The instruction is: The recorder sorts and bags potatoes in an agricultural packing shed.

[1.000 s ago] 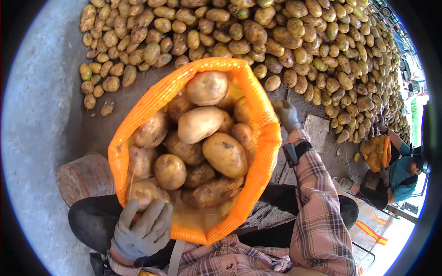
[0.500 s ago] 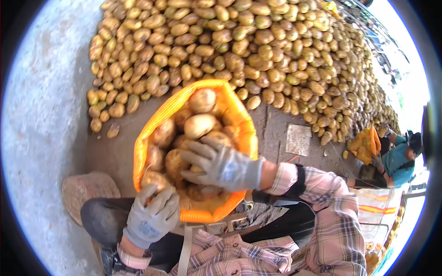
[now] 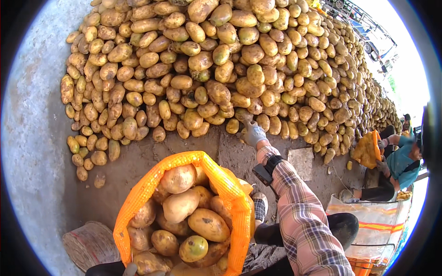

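An orange mesh bag (image 3: 122, 221) stands with its mouth spread, filled with large brown potatoes (image 3: 208, 224), one of them greenish. My right hand (image 3: 254, 133), in a grey work glove, reaches beyond the bag to the near edge of a big potato heap (image 3: 216, 92). Its fingers are bent round a potato (image 3: 242, 113) there, partly hidden by the hand. Of my left hand (image 3: 131, 269) only gloved fingertips show at the lower edge; they hook over the bag's near rim, and the rest is out of view.
At the right a person in a teal top (image 3: 399, 158) handles another orange bag (image 3: 367, 151). A flat square slab (image 3: 300, 164) lies on the floor by the heap. Left of my bag is a round, worn block (image 3: 90, 246), beside a pale wall (image 3: 32, 138). A white sack with orange stripes (image 3: 373, 225) stands at the right.
My right hand has left the potatoes inside the bag and stretched forward to the heap. In view, the bag and my left hand now sit lower, and more of the heap shows.
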Action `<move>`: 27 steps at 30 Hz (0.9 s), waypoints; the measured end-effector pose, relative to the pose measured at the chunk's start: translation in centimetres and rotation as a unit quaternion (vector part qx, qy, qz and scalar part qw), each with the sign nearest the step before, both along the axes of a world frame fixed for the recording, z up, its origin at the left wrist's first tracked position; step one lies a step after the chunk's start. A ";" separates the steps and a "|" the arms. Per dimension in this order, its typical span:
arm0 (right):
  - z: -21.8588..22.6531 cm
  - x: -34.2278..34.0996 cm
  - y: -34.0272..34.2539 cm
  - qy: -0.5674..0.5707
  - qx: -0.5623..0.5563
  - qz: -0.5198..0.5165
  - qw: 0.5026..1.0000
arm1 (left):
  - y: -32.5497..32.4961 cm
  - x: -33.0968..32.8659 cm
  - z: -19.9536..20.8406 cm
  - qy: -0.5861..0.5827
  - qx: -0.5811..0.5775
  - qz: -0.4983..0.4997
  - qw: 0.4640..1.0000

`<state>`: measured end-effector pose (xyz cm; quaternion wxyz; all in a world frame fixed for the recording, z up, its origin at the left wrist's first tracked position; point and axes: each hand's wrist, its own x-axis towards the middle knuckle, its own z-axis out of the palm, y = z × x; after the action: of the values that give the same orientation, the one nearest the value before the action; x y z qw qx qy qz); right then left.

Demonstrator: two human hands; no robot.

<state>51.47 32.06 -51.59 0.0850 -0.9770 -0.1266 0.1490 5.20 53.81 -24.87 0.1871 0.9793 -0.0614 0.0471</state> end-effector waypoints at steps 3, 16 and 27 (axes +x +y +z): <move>-4.2 -1.2 0.2 0.054 -0.030 0.000 0.998 | 0.1 0.5 0.0 -0.014 0.040 0.005 0.999; 19.7 -11.2 1.4 0.200 0.594 0.151 0.764 | 0.3 -3.4 -3.2 -0.092 0.117 0.046 0.988; 23.3 -22.6 9.3 -0.175 0.336 0.646 0.662 | -0.4 -3.3 -2.4 -0.161 0.128 -0.003 0.979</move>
<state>28.85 41.37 -28.25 0.2665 -0.5625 -0.7803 -0.0602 1.92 53.42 -27.32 0.0480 0.9745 -0.0990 0.1957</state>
